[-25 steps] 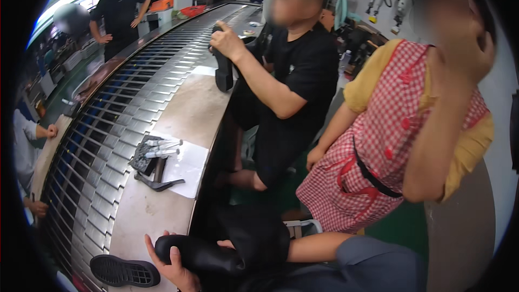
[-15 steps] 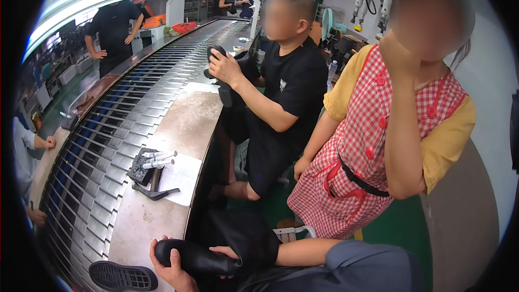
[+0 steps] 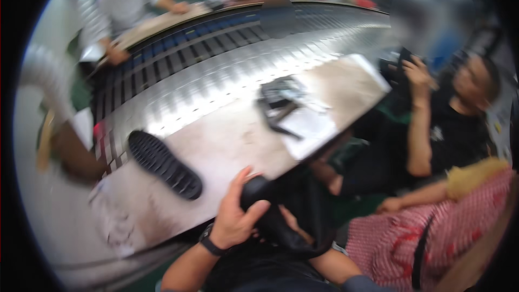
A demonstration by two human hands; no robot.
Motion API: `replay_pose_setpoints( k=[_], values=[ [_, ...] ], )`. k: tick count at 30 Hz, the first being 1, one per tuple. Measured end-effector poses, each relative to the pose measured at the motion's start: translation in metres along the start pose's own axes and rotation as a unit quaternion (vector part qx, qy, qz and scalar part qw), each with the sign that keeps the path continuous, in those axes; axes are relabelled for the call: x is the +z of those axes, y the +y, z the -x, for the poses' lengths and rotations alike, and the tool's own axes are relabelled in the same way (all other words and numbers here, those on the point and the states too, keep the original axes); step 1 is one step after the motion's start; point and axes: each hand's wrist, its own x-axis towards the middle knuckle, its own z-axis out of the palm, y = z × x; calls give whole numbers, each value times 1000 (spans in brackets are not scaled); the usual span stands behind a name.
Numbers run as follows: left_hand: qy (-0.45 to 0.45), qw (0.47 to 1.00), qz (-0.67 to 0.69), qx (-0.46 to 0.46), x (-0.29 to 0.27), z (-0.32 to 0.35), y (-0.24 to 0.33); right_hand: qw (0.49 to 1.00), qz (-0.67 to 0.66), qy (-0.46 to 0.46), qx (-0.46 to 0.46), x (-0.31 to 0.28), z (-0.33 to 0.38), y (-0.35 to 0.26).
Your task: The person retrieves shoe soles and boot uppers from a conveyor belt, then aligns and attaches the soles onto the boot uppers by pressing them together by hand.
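Note:
In front of me, over the near edge of the bench, is a black boot [image 3: 278,224]. My left hand [image 3: 238,216], with a dark watch at the wrist, is closed round its toe end. Against the boot's underside and shaft lies my right hand [image 3: 294,224]; its fingers are partly hidden by the dark upper, but they hold the boot. On the bench to the left rests a black ridged shoe sole [image 3: 165,165], apart from both hands. Farther off, a dark hammer-like tool [image 3: 284,125] lies on a white sheet [image 3: 311,132].
Beyond the metal-topped bench [image 3: 227,154] runs a slatted conveyor [image 3: 178,67]. A dark block with tools [image 3: 281,94] is blurred. A seated co-worker in black [image 3: 454,130] and a person in a red checked apron [image 3: 411,238] are at right; a person in a light shirt [image 3: 127,2] stands across.
The view has swung left and is blurred, so the bench and sole show more fully. Both hands still hold the boot.

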Motion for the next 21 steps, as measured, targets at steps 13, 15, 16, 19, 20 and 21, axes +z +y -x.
replay_pose_setpoints(
  k=[13,15,16,19,20,21],
  values=[
    [364,881,-299,-48,-317,-35,-57,945,291,144,-31,-10,-26,-8],
    [382,922,-27,55,-284,-53,-42,997,-47,-51,-44,-42,-10,-6],
    [356,932,27,61,-270,-49,-26,996,-55,-37,-56,-47,-5,-4],
    [280,951,102,77,-207,-21,25,995,-49,-56,-63,-29,-6,-9],
    [265,958,96,57,-182,-9,32,993,81,60,-54,-7,-6,-10],
    [250,963,89,42,-160,1,37,961,212,172,-42,13,-7,-13]
  ],
)
